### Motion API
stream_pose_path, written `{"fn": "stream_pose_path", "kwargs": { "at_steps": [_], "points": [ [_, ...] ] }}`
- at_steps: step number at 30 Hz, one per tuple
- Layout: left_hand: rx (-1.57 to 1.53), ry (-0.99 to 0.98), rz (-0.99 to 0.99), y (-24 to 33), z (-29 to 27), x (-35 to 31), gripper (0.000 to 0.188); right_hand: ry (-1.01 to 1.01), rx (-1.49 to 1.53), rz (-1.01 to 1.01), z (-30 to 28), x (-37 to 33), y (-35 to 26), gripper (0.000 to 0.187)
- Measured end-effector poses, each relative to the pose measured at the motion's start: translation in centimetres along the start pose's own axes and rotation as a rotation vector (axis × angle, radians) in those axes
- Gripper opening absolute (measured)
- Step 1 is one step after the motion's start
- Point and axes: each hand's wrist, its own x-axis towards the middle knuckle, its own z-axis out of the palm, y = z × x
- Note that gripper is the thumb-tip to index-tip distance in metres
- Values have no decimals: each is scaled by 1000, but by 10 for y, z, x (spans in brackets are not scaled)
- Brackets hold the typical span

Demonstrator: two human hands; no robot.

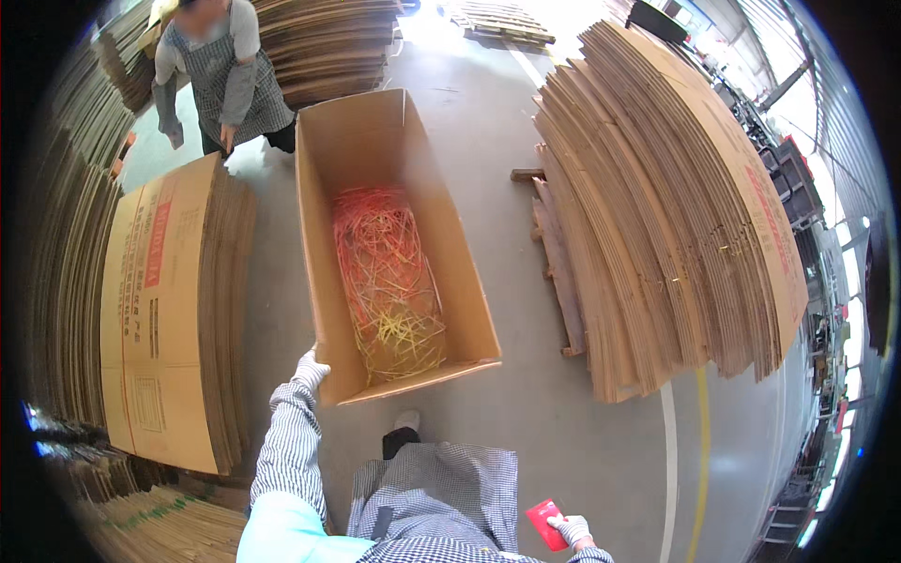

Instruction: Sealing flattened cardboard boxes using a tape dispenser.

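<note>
While gripping an open cardboard box (446, 263) at its near left corner with the gloved left hand (313, 369), pinches a flat red packet (542, 525) in the gloved right hand (570, 531). Has the box just off the centre of view, toward eleven o'clock, with its long sides running roughly from twelve to six. Curls the left fingers against the corner, at eight o'clock from the centre; cannot tell the exact place of the left thumb. Holds the right hand at five o'clock, well apart from the box, with the packet jutting toward nine.

Sees loose tangled strips inside the box: red strips (375, 220) toward its twelve o'clock end, yellow strips (404, 330) toward six. Wears a checked apron (432, 483), with one shoe (406, 420) showing just past its hem, between six and seven o'clock.

Stands between a stack of flattened cartons (155, 319) at nine o'clock and a larger carton stack (657, 216) between two and three, on a wooden pallet (566, 300). Faces a co-worker (221, 89) between ten and eleven o'clock, also aproned, with one hand near the left stack's far edge; cannot tell whether touching.
</note>
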Motion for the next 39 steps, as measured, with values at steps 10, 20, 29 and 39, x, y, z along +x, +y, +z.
{"fn": "stream_pose_path", "kwargs": {
  "at_steps": [10,20,29,39],
  "points": [
    [214,879,382,125,112,-47,80,25,283,173,-67,-30,-11,61],
    [179,-155,1602,491,646,-305,46,136,369,200,-44,50,203,78],
    [1184,-97,1619,650,988,-471,82,398,832,313,-76,53,387,69],
    [1125,88,1589,626,960,-435,59,209,788,345,-76,111,456,70]
  ]
}}
